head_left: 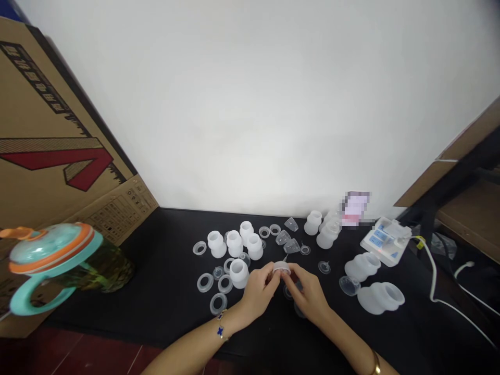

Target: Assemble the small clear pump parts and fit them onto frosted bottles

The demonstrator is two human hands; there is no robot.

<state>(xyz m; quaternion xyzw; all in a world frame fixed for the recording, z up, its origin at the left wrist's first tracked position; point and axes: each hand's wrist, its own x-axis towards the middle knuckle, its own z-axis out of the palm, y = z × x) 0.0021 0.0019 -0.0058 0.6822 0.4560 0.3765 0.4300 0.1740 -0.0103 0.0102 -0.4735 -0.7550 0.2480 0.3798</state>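
Pinching one small translucent cap (282,267) between the fingertips of both hands, just above the black mat (164,291), near its middle front. Closing the left hand (258,294) on the cap's left edge, thumb and forefinger pressing together around it, the other fingers curling under. Gripping the right edge the same way with the right hand (308,298), fingers bunching rather than spreading. Showing as a shallow, milky-clear round piece, wider than tall. Lying with its long axis running left to right between the two hands, its flat face seemingly turning upward, though too small to be sure.

Standing in a cluster just left of the cap, five white cup pieces (235,242). Lying about them, seven flat clear rings (205,282). Lying just behind the cap, three clear little cones (283,237). Standing further back to the right, three smaller white pieces (313,222). Lying on their sides well right of the right hand, two larger white pieces (380,298), with one clear dish (349,285) just beside them. Sitting beyond those, one white device (385,240) trailing one white cable (432,281). Standing at the far left, one teal and orange mug (58,260), in front of one cardboard box (47,130).
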